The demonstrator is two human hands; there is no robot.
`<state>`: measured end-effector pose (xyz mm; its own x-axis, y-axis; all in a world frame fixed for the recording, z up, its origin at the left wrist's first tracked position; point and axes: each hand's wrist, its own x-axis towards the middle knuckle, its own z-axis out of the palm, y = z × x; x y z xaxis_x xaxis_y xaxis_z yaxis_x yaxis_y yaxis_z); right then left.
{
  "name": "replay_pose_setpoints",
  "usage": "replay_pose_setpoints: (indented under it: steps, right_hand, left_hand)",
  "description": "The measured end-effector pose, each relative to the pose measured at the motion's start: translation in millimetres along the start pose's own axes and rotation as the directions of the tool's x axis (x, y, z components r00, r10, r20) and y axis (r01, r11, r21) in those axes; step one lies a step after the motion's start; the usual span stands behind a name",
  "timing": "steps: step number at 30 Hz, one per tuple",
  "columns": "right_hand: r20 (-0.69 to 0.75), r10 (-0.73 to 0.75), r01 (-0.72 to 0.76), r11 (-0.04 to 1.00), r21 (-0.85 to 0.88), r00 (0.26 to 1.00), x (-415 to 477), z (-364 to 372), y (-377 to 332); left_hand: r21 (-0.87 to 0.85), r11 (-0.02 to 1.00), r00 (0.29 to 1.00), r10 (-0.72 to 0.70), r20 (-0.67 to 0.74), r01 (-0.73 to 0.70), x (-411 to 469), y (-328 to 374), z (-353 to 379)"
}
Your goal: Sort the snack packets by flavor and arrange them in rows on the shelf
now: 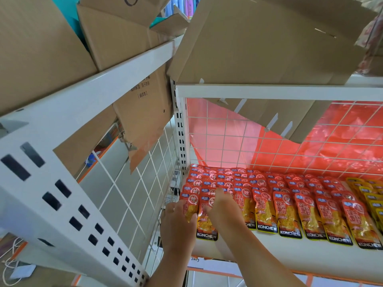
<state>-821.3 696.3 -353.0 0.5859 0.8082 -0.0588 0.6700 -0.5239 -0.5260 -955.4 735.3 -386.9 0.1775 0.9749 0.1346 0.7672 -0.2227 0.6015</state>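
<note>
1. Closest in, a white steel upright [62, 193] with paired rectangular slots slants across the left side.
2. Two bare forearms rise from the bottom edge, cut off below the elbow.
3. The left hand [178, 220] curls round the front packet of the leftmost row, thumb on its glossy face; the fingers behind it are hidden.
4. The right hand [222, 208] lies flat over the second row, fingers fairly straight and pressing on the foil, gripping nothing that can be seen; the packet under the palm is covered.
5. The red packets [290, 208], shiny crinkled pouches with black bottom bands, lie overlapped like shingles in straight rows on the smooth white shelf [269, 257].
6. Yellow packets [369, 195] of the same shape start just beside them on the right, cut off by the frame.
7. A thin white wire grid [259, 146] backs the shelf, with wrinkled red plastic film [342, 131] behind it.
8. Matte brown cardboard boxes [269, 38] sit above, one torn flap hanging down; the printing on it is too small to read.
</note>
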Motion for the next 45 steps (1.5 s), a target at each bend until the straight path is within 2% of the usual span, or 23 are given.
replay_pose_setpoints:
  steps: [8,18,23,27,29,32,35,40,45]
  right_hand:
    - [-0.023,-0.018,0.018,1.000,0.006,1.000,1,1,0]
    - [-0.070,-0.022,0.023,1.000,0.012,0.997,3,-17,1]
    - [-0.117,-0.035,0.040,0.998,0.047,0.993,-6,-47,-1]
    - [-0.168,-0.073,0.086,0.994,0.072,0.983,-18,-84,-3]
    - [-0.219,-0.069,0.094,0.990,0.106,0.973,-28,-107,-2]
    - [-0.311,-0.113,0.147,0.985,0.087,0.944,-47,-149,5]
    - [-0.416,-0.162,0.200,0.979,0.048,0.895,-70,-201,15]
    - [-0.583,-0.185,0.201,0.979,-0.038,0.791,-112,-298,46]
    - [-0.710,-0.177,0.121,0.984,-0.128,0.681,-165,-393,95]
  left_hand:
    - [0.007,1.000,1.000,-0.007,0.014,0.007,0,-2,1]
    - [-0.100,0.995,0.999,-0.029,-0.044,0.025,-5,9,-6]
    - [-0.103,0.993,0.997,0.051,-0.060,-0.057,-7,31,-19]
    - [-0.145,0.968,0.978,0.197,-0.064,-0.205,-9,59,-32]
    - [-0.231,0.931,0.959,0.273,-0.072,-0.282,-12,81,-41]
    - [-0.394,0.825,0.912,0.394,-0.115,-0.406,-19,123,-60]
    - [-0.473,0.704,0.834,0.533,-0.142,-0.530,-27,174,-80]
    - [-0.495,0.553,0.693,0.704,-0.152,-0.670,-53,264,-110]
    - [-0.419,0.404,0.505,0.847,-0.164,-0.814,-93,357,-134]
